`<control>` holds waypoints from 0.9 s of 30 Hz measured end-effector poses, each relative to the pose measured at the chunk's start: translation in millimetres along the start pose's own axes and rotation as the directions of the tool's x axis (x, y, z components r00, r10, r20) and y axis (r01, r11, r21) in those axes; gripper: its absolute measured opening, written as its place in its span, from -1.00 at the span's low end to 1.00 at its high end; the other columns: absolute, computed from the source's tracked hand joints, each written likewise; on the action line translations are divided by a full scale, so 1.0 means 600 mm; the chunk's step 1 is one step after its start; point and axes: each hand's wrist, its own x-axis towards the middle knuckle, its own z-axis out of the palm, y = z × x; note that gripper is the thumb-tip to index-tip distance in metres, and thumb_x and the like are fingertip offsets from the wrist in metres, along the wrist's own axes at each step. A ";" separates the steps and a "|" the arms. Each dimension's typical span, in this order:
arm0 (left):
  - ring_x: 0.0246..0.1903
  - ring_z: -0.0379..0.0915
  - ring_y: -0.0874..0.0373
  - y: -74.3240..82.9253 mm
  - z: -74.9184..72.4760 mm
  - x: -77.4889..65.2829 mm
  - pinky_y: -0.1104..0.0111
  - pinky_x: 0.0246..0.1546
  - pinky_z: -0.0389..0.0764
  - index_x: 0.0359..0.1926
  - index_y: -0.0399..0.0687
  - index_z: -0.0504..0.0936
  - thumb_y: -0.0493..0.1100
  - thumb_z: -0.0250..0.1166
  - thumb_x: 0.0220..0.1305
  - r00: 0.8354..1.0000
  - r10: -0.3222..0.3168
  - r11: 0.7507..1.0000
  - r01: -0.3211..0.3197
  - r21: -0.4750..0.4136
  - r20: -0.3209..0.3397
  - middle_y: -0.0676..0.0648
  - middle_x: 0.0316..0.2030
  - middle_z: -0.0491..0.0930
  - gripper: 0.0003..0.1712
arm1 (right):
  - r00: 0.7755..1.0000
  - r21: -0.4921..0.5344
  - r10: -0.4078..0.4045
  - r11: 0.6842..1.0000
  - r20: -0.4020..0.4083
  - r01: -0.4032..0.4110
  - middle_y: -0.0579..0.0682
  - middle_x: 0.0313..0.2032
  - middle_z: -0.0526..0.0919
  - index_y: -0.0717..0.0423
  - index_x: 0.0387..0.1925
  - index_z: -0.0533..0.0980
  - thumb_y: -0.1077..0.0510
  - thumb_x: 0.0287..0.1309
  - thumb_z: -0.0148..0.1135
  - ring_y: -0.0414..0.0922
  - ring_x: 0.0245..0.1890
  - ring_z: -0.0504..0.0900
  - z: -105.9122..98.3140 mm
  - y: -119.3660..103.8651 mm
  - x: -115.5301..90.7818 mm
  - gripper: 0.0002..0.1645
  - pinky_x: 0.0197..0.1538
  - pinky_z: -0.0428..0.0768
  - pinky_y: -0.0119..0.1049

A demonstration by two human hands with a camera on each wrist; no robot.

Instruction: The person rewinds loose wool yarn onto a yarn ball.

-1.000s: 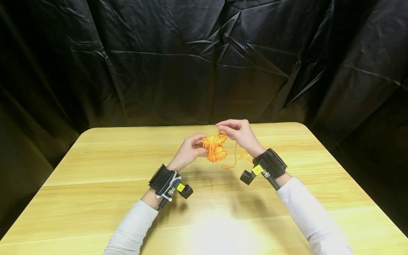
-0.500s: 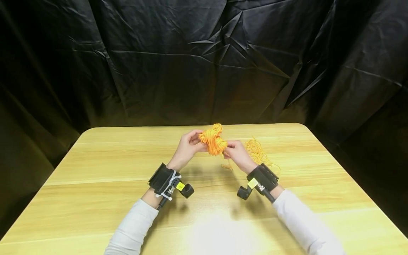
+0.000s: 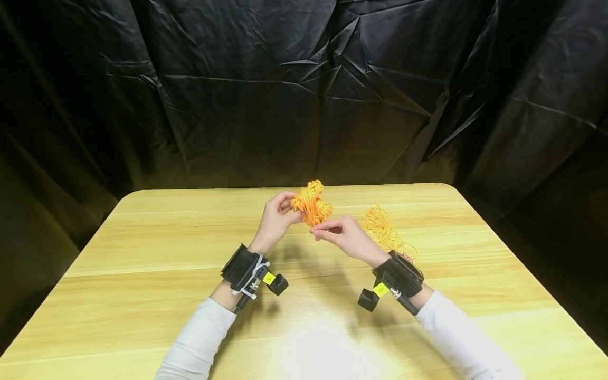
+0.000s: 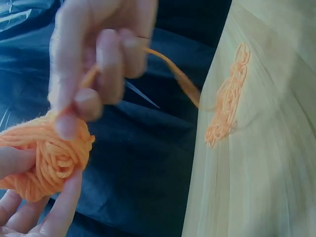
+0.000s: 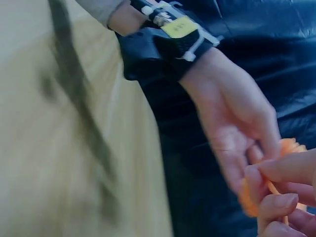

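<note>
My left hand grips a bundle of orange yarn above the far middle of the table, its thumb and fingers around one side. The yarn is wound in crossing layers with rounded lobes. Just at the near side of the bundle, my right hand pinches a strand between thumb and fingertips. In the left wrist view that strand runs through the right fingers and down toward a loose heap of yarn on the table. The right wrist view shows the bundle partly hidden behind the fingers.
The loose heap of yarn lies on the wooden table, just beyond the right wrist. Black sheeting hangs behind the table's far edge. Each wrist wears a strapped camera mount.
My right hand has come from the far top of the bundle, around its right side, to its near side with the strand. My left hand has shifted slightly left and turned the bundle a little.
</note>
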 end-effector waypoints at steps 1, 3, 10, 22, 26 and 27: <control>-0.03 0.43 -0.11 0.000 0.000 -0.001 0.28 -0.15 0.55 -0.10 -0.41 0.42 -0.49 0.18 0.02 1.000 0.000 1.000 0.000 0.004 0.004 -0.35 -0.10 0.51 -0.65 | 1.000 -0.024 -0.014 1.000 0.004 0.014 0.11 -0.36 0.66 0.27 -0.24 0.59 0.23 0.08 0.18 -0.19 -0.37 0.58 -0.004 -0.006 0.000 -0.78 -0.21 0.55 -0.38; -0.04 0.44 -0.11 0.000 0.000 -0.001 0.30 -0.16 0.55 -0.11 -0.41 0.42 -0.48 0.19 0.02 1.000 0.001 1.000 -0.002 0.014 0.015 -0.36 -0.12 0.52 -0.66 | 0.999 -0.067 -0.052 0.996 0.004 0.052 0.08 -0.35 0.66 0.25 -0.27 0.60 0.23 0.05 0.20 -0.15 -0.33 0.60 -0.012 -0.017 0.002 -0.80 -0.16 0.56 -0.31; -0.08 0.46 -0.11 -0.002 -0.001 -0.002 0.27 -0.22 0.57 -0.13 -0.40 0.41 -0.49 0.19 0.03 0.994 -0.001 0.999 -0.004 0.045 0.113 -0.36 -0.14 0.53 -0.68 | 0.998 -0.022 -0.053 0.998 -0.043 0.052 0.08 -0.29 0.66 0.24 -0.25 0.60 0.21 0.04 0.22 -0.11 -0.29 0.62 -0.045 -0.043 0.016 -0.77 -0.15 0.57 -0.26; -0.19 0.53 -0.04 0.002 0.000 -0.006 0.22 -0.23 0.58 -0.08 -0.35 0.40 -0.47 0.20 0.04 0.934 -0.017 0.999 0.005 0.033 0.357 -0.33 -0.16 0.54 -0.64 | 0.979 0.329 0.075 0.944 -0.187 -0.010 -0.14 -0.39 0.62 0.26 -0.11 0.53 0.12 0.10 0.17 -0.17 -0.48 0.43 -0.072 -0.017 0.041 -0.65 -0.42 0.45 -0.46; -0.20 0.53 -0.01 0.004 -0.001 -0.007 0.21 -0.23 0.58 -0.08 -0.36 0.39 -0.47 0.18 0.05 0.932 -0.015 1.000 0.016 0.002 0.362 -0.34 -0.15 0.53 -0.65 | 0.970 0.456 0.174 0.886 -0.170 -0.079 -0.12 -0.33 0.60 0.35 -0.04 0.45 0.20 0.16 0.09 -0.26 -0.48 0.42 -0.058 0.008 0.044 -0.63 -0.43 0.43 -0.51; -0.19 0.53 -0.01 0.004 -0.001 -0.007 0.21 -0.22 0.58 -0.08 -0.36 0.39 -0.47 0.18 0.05 0.935 -0.014 1.000 0.017 -0.006 0.354 -0.33 -0.14 0.52 -0.65 | 0.968 0.472 0.192 0.876 -0.163 -0.094 -0.10 -0.31 0.60 0.39 -0.02 0.43 0.22 0.18 0.06 -0.29 -0.47 0.45 -0.053 0.014 0.044 -0.63 -0.41 0.45 -0.52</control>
